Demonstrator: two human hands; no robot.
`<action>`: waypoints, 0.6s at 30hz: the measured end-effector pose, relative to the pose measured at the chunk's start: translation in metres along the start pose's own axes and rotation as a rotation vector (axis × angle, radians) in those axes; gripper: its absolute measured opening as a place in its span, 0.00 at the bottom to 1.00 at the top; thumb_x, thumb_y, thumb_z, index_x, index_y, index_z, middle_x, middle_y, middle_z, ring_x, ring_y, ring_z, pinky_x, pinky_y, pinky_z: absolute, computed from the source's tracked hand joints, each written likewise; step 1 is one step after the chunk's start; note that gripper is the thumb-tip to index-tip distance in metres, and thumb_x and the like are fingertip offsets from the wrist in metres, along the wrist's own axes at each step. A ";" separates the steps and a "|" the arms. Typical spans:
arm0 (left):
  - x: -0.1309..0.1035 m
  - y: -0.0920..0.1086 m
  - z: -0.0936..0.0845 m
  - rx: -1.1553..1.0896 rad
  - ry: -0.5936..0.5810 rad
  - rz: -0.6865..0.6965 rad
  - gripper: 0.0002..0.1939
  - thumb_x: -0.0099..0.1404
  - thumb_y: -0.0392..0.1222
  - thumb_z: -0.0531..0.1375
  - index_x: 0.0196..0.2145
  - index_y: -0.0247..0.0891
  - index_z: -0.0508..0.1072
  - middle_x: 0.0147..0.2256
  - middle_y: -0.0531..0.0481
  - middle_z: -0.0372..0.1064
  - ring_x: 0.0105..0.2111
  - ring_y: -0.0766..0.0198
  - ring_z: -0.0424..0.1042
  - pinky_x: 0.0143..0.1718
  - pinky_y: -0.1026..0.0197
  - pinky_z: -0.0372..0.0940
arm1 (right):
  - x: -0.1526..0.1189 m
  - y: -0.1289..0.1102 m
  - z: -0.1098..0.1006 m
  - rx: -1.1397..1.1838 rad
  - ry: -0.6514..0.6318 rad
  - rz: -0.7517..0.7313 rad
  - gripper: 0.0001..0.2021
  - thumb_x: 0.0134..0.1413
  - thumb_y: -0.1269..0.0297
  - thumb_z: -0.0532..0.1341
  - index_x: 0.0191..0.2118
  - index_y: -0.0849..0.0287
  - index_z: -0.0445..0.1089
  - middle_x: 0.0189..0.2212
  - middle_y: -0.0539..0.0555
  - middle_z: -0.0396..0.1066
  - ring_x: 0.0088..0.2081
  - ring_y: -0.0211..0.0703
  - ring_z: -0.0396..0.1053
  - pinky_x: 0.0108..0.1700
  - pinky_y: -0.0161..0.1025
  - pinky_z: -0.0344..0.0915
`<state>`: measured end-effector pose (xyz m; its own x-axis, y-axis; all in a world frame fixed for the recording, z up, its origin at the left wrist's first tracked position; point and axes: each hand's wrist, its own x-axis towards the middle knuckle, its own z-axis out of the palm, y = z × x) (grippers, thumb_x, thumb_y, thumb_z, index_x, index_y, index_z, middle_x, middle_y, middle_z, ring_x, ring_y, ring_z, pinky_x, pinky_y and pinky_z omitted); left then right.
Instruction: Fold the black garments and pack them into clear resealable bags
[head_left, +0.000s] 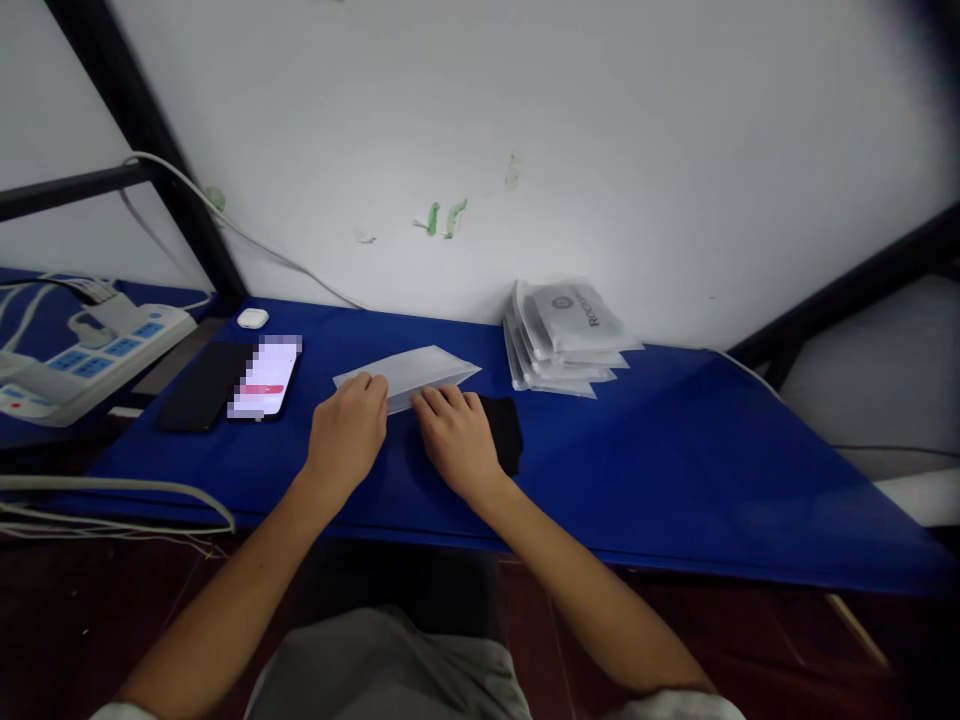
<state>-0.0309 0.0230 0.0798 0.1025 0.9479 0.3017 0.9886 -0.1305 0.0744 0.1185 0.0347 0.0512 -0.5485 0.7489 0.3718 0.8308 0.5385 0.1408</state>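
A frosted white plastic bag lies on the blue tabletop, slightly slanted, in front of me. My left hand is closed, its fingers pinching the bag's near edge on the left. Closed too, my right hand has its curled fingers on the same edge, further right. Under and beside the right hand rests a folded black item that looks like cloth; the hand hides much of it. The fingertips of both hands are partly hidden.
A stack of several frosted bags with dark contents stands by the wall. To the left lie a lit phone, a dark flat case and a white earbud case. A power strip with cables sits further left.
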 end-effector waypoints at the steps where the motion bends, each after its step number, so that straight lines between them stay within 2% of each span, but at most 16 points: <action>1: -0.001 0.000 -0.001 -0.007 0.009 -0.001 0.08 0.68 0.36 0.50 0.36 0.39 0.69 0.36 0.48 0.70 0.39 0.57 0.71 0.30 0.61 0.60 | 0.001 0.000 0.001 -0.011 -0.013 0.010 0.11 0.62 0.73 0.51 0.43 0.61 0.70 0.41 0.57 0.73 0.42 0.49 0.64 0.38 0.44 0.56; 3: -0.002 -0.001 -0.002 -0.019 0.029 -0.014 0.08 0.68 0.36 0.50 0.36 0.39 0.69 0.36 0.49 0.70 0.38 0.58 0.72 0.29 0.61 0.59 | 0.001 0.000 0.002 -0.018 -0.044 0.013 0.10 0.61 0.74 0.52 0.37 0.60 0.71 0.34 0.56 0.72 0.39 0.49 0.63 0.36 0.44 0.53; 5: -0.002 -0.001 -0.002 -0.027 0.047 -0.036 0.08 0.68 0.36 0.50 0.36 0.39 0.69 0.35 0.49 0.70 0.37 0.59 0.72 0.28 0.61 0.59 | 0.001 -0.001 0.004 -0.011 -0.073 -0.002 0.10 0.60 0.75 0.53 0.35 0.59 0.71 0.33 0.56 0.72 0.38 0.48 0.63 0.36 0.43 0.52; 9: 0.000 0.000 0.000 -0.016 0.084 -0.017 0.08 0.68 0.36 0.50 0.39 0.39 0.70 0.37 0.47 0.70 0.39 0.58 0.71 0.31 0.61 0.61 | 0.000 -0.002 0.005 0.023 -0.109 -0.034 0.10 0.60 0.76 0.54 0.35 0.59 0.72 0.33 0.55 0.72 0.38 0.47 0.62 0.36 0.43 0.51; 14: 0.005 0.003 0.005 0.009 -0.001 0.061 0.11 0.68 0.37 0.50 0.40 0.40 0.72 0.40 0.46 0.70 0.40 0.59 0.70 0.32 0.61 0.61 | -0.001 0.000 0.009 0.067 -0.125 -0.065 0.11 0.61 0.75 0.54 0.37 0.58 0.73 0.33 0.54 0.73 0.38 0.47 0.63 0.36 0.43 0.51; 18: 0.011 -0.003 0.005 0.015 0.087 0.006 0.15 0.70 0.37 0.47 0.43 0.41 0.73 0.40 0.46 0.70 0.40 0.59 0.71 0.31 0.61 0.60 | -0.004 0.000 0.012 0.086 -0.148 -0.105 0.10 0.59 0.75 0.54 0.36 0.58 0.73 0.33 0.54 0.73 0.39 0.46 0.64 0.37 0.43 0.52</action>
<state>-0.0326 0.0356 0.0785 0.0988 0.9182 0.3836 0.9896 -0.1310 0.0587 0.1194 0.0364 0.0386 -0.6448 0.7324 0.2189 0.7608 0.6427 0.0906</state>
